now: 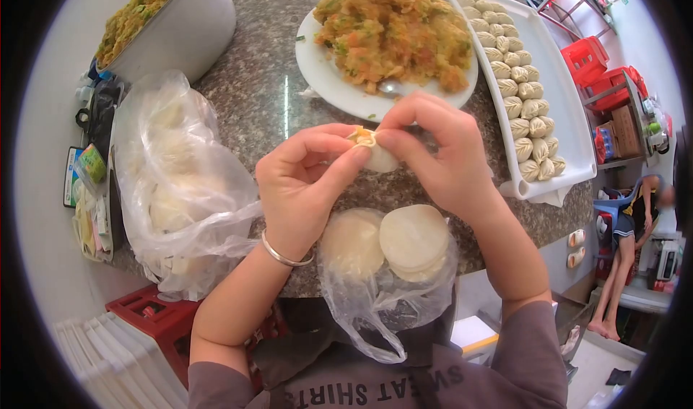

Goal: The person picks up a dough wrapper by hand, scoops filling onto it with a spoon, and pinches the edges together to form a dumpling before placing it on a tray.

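Both hands raised together at centre, fingers pinched.

The left hand is turned palm inward, thumb and forefinger meeting at the tips, the remaining fingers curled loosely beneath; a thin bangle circles the wrist. The right hand faces it, back toward the camera, its fingers bent and pressed against the left fingertips. Both forearms rise bare from below, converging, sleeves pushed back near the elbows.

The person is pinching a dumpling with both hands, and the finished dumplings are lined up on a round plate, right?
Not quite. Both hands do pinch a dumpling, but the head view shows the finished dumplings lined up on a rectangular white tray; the round plate holds filling.
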Demonstrator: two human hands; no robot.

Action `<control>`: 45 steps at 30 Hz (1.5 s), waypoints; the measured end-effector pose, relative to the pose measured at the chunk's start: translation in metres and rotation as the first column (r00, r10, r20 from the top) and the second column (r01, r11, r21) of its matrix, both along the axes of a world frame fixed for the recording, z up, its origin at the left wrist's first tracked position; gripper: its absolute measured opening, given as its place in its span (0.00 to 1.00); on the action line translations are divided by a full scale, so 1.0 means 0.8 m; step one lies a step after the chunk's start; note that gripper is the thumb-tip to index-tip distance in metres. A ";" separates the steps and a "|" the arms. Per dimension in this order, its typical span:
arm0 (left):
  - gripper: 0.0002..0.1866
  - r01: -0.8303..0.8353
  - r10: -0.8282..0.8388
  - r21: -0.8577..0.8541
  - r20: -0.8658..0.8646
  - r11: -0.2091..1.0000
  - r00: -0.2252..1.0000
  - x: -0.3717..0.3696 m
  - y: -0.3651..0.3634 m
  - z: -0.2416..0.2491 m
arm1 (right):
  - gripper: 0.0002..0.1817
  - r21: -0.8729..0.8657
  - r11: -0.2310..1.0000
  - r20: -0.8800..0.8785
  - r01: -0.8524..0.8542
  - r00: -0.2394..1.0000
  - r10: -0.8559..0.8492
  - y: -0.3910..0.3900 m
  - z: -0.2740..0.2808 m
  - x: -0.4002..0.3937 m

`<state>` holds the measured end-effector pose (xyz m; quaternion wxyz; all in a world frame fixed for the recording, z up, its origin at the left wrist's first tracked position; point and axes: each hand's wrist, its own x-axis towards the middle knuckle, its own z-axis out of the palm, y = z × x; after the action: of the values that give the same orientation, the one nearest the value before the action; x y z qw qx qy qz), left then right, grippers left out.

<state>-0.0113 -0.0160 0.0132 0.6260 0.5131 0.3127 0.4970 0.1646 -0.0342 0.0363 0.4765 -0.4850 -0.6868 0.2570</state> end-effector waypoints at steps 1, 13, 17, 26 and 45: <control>0.05 -0.006 0.006 0.001 0.000 1.000 1.000 0.000 0.000 0.004 | 0.04 0.027 1.000 0.024 0.007 1.000 -0.008 0.000 -0.002 -0.001; 0.10 0.000 0.014 0.214 -0.064 0.977 0.998 0.001 0.002 -0.010 | 0.04 -0.143 0.990 -0.161 0.003 0.987 -0.026 0.001 -0.004 0.007; 0.10 0.018 0.003 0.282 -0.075 0.959 0.997 -0.001 0.003 -0.011 | 0.04 -0.038 0.999 -0.068 -0.039 0.997 0.036 0.003 -0.001 0.003; 0.05 -0.042 0.055 0.173 -0.072 0.984 0.996 0.000 0.000 -0.009 | 0.04 0.035 0.999 -0.038 0.012 0.999 -0.011 0.001 -0.006 -0.008; 0.07 -0.015 0.014 0.035 0.046 0.999 0.999 0.002 0.001 -0.011 | 0.04 -0.029 0.997 -0.026 0.068 0.997 -0.069 -0.003 -0.003 -0.012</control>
<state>-0.0099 -0.0150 0.0044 0.6203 0.5103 0.2931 0.5186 0.1548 -0.0366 0.0338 0.4872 -0.5116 -0.6596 0.2566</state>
